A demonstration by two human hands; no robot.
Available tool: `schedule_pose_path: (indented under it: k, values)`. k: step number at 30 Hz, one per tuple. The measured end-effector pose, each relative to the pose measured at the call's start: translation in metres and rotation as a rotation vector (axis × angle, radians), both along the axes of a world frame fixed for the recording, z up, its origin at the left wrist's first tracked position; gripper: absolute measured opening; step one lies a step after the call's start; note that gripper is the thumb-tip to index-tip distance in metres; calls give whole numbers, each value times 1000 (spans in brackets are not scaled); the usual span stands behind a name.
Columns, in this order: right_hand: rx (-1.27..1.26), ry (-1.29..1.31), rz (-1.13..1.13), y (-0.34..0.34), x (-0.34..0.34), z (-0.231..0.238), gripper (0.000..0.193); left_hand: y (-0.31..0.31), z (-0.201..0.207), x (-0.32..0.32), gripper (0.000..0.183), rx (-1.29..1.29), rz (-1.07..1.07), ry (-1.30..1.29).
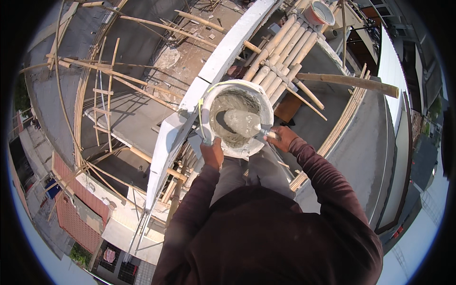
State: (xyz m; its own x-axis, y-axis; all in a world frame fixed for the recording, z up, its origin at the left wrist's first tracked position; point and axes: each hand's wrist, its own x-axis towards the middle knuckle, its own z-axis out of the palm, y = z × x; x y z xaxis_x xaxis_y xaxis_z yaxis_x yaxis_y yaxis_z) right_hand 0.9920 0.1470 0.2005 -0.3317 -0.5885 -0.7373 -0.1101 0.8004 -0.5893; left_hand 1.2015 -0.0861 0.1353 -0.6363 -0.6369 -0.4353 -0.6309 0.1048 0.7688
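We have 2 hands busy on 1 bucket. The bucket [266, 107] sits right in front of the body, above the legs, with grey mortar [225, 100] inside. Right hand [285, 138] is curled round the handle of a trowel [243, 123]; its blade lies in the bucket, over the mortar. Key relation: the trowel's long axis runs from the right hand leftward and slightly away from the body, across the bucket's middle, so the right hand is nearer and just outside the right rim. Left hand [212, 153] has its fingers closed at the bucket's near-left edge, thumb up; we can't tell if it pinches the rim or a bail. It's well apart from the trowel. White beam [202, 85] just left of the bucket, bamboo poles [281, 56] beyond, 2nd bucket [319, 16] farther off, upper right.
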Motion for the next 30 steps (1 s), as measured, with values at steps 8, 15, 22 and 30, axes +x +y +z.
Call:
schedule_pose_path:
  k: [8, 15, 22, 30]
  values:
    - [-100, 30, 271, -64, -72, 45, 37, 32, -33, 38, 19, 234, 479, 10]
    - [-246, 520, 802, -186, -113, -20, 46, 69, -31, 75, 17, 404, 781, -104]
    - [-258, 752, 1065, -263, -90, -116, 37, 80, -9, 87, 26, 512, 899, -232]
    - [-340, 965, 998, -233, -191, -125, 31, 85, -6, 68, 20, 386, 954, -142]
